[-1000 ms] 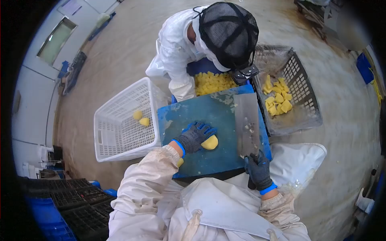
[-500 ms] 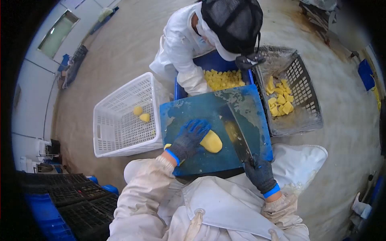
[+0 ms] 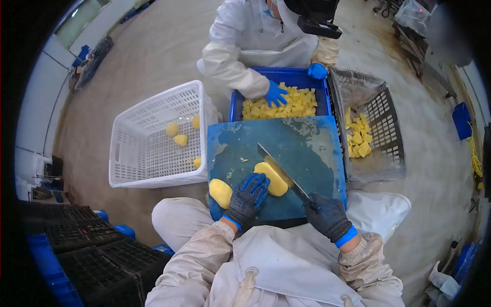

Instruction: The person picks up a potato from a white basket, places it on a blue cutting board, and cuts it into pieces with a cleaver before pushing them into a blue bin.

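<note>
A blue cutting board [image 3: 302, 148] lies across my lap. On it rests a peeled yellow potato [image 3: 272, 178]. My left hand [image 3: 247, 195], in a dark glove with blue fingertips, presses on the potato's near end. A second peeled potato [image 3: 220, 192] sits at the board's near left corner. My right hand [image 3: 326, 215], in a dark glove, grips the handle of a cleaver [image 3: 279, 170] whose blade lies edge-down across the potato.
A white basket [image 3: 153, 138] with a few potatoes stands left. Beyond the board a blue crate [image 3: 286, 77] holds cut pieces, and a co-worker's blue-gloved hand [image 3: 276, 94] is in it. A grey basket [image 3: 378, 128] of pieces sits right. Black crates [image 3: 87, 256] stand near left.
The cleaver swung from flat on the board's right side down onto the potato. My left hand shifted to the potato's near end. The co-worker straightened up and reached into the blue crate.
</note>
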Demonstrator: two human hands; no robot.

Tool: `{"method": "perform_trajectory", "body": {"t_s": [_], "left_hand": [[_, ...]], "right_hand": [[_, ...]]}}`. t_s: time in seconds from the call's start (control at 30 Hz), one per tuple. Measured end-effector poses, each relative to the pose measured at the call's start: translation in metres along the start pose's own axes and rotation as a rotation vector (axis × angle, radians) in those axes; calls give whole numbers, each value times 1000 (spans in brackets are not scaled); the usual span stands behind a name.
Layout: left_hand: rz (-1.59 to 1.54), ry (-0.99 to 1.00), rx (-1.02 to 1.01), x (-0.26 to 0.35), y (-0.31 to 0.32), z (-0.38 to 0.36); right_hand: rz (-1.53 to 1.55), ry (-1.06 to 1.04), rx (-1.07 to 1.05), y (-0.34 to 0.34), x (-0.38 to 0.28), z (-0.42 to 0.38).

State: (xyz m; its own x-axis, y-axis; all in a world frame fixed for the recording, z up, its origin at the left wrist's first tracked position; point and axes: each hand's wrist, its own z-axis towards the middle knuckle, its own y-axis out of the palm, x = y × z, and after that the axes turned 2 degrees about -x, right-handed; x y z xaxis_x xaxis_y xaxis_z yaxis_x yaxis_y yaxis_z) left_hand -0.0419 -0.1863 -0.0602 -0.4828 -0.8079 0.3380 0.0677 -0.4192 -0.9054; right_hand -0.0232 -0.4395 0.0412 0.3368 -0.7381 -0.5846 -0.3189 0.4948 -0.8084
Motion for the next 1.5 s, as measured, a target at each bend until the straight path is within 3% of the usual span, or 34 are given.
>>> {"method": "perform_trajectory", "body": {"t_s": [0.47,0.67,0.73,0.93,1.03,1.13,1.33,1.5], "left_hand": [[-58,-7,65,1,-3,4],[-64,0,104,-1,3,3],[-56,-4,99,-1,0,5],[-66,-38,65,-5,7,2],[-36,13,104,-3,9,0],[-40,-35,97,8,2,-5],[-138,-93,73,4,4,-9],[-57,-95,44,-1,11,-17]], "right_hand": [[-77,-39,-48,-2,-4,5],[-202,-57,-135,-3,-8,9],[-252,-10,-256,-5,-9,14],[-155,103,-387,14,-7,31],[-218,145,-358,46,14,32],[-199,54,-294,48,14,40],[-102,67,-190,8,-23,16],[-209,-14,-190,6,-22,7]]}}
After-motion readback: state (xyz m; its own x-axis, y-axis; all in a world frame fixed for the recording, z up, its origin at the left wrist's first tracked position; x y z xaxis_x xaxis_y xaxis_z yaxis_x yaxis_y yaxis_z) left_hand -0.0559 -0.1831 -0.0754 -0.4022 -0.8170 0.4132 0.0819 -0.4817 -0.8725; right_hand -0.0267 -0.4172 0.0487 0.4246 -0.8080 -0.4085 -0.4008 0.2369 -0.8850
